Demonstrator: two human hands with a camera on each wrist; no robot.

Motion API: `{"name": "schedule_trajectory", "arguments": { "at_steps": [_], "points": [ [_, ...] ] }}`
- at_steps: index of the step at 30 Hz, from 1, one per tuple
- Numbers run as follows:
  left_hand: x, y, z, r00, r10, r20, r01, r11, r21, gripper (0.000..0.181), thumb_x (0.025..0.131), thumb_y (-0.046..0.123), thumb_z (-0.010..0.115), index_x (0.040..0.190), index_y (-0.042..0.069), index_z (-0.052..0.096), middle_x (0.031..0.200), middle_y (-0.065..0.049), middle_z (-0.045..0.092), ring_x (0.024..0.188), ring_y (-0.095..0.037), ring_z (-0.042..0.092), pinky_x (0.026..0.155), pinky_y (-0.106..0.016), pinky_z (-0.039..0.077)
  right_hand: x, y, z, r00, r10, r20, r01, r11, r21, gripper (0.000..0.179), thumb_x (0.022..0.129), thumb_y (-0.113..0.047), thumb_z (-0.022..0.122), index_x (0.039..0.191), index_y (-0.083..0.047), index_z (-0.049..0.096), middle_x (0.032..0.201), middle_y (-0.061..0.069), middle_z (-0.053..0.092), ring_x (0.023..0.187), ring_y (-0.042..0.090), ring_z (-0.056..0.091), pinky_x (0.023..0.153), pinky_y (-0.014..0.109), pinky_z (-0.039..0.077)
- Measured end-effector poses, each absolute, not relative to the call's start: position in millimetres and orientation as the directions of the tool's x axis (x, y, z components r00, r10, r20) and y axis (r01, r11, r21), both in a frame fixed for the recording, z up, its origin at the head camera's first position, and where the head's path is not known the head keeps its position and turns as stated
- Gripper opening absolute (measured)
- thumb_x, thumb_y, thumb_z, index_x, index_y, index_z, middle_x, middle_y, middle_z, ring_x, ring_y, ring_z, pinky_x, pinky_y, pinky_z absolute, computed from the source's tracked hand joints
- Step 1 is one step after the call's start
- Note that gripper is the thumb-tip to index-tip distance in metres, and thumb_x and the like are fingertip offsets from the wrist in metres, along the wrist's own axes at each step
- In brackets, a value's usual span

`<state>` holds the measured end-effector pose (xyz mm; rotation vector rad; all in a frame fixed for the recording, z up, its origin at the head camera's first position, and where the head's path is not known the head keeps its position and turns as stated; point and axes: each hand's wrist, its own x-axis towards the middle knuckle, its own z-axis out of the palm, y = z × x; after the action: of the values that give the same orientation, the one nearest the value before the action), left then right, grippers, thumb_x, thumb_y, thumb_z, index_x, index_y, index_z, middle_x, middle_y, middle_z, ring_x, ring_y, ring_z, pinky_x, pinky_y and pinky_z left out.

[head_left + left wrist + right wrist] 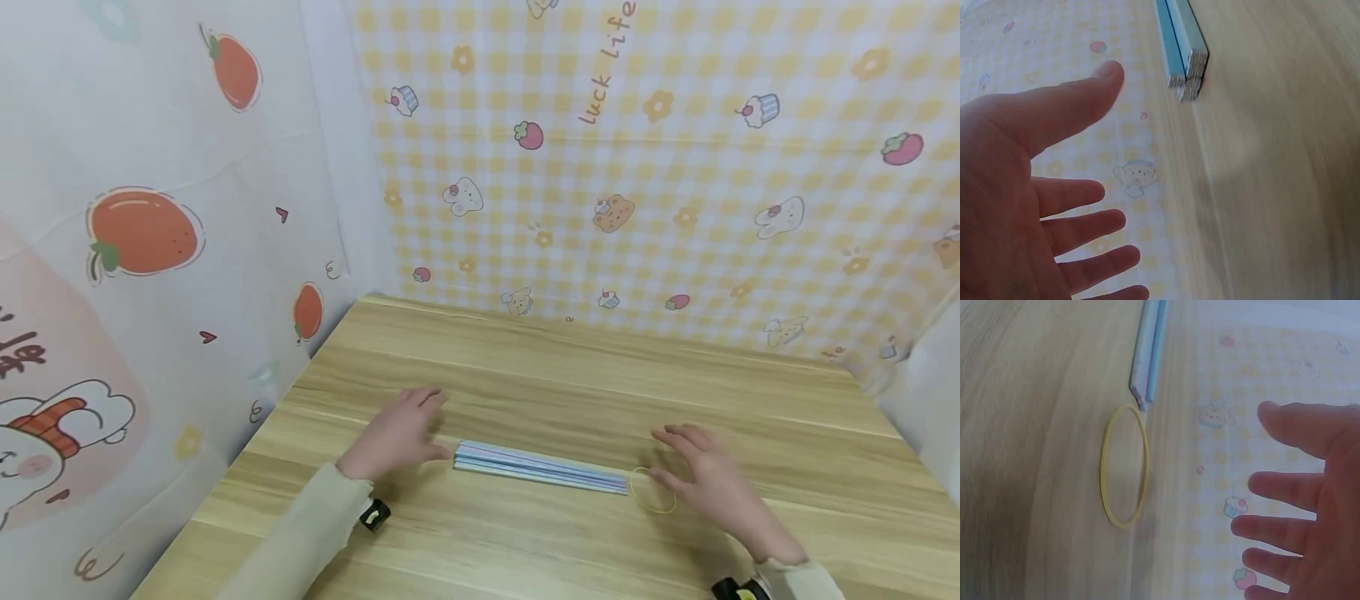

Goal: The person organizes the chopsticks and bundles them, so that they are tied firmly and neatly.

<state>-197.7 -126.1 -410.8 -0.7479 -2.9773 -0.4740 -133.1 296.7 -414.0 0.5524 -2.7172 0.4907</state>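
A bundle of long thin strips (540, 467), pale blue, green and lilac, lies on the wooden table. In the left wrist view the strips (1180, 44) show layered, greyish cut ends. Just off the bundle's right end lies a thin yellow rubber band (1103, 469), a loose loop flat on the wood. My left hand (393, 435) hovers by the bundle's left end, fingers relaxed and spread, holding nothing. Over on the right, my right hand (712, 483) is beside the rubber band (654, 510), its thumb close to the loop; whether they touch, I cannot tell. No fingers curl round anything.
The wooden table (525, 550) reaches back to a yellow checked cloth (570, 183) hanging behind it. A white cloth with fruit prints (247, 167) hangs along the left side. Both wrists wear dark straps, one seen at the left wrist (375, 514).
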Motion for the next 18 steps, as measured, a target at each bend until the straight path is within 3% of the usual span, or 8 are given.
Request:
{"name": "schedule_trajectory", "arguments": {
  "at_steps": [5, 18],
  "points": [
    [-198, -114, -417, -0.845, 0.523, 0.112, 0.532, 0.800, 0.279, 0.075, 0.073, 0.036, 0.080, 0.134, 0.003, 0.051, 0.139, -0.013, 0.048, 0.128, -0.035, 0.044, 0.106, -0.048, 0.038, -135, 285, -420, -0.852, -0.363, 0.378, -0.469, 0.850, -0.240, 0.044, 0.071, -0.019, 0.080, 0.109, -0.002, 0.066, 0.114, 0.021, 0.062, 0.107, 0.043, 0.053, 0.083, 0.062, 0.044],
    [-192, -88, -427, -0.827, 0.562, 0.022, 0.547, 0.796, 0.259, 0.061, 0.074, 0.029, 0.080, 0.126, 0.007, 0.058, 0.128, -0.006, 0.057, 0.117, -0.026, 0.055, 0.099, -0.041, 0.045, -138, 264, -438, -0.876, -0.397, 0.275, -0.468, 0.837, -0.283, 0.038, 0.071, -0.014, 0.080, 0.106, -0.009, 0.068, 0.107, 0.003, 0.066, 0.103, 0.027, 0.059, 0.088, 0.048, 0.049]
  ]
}}
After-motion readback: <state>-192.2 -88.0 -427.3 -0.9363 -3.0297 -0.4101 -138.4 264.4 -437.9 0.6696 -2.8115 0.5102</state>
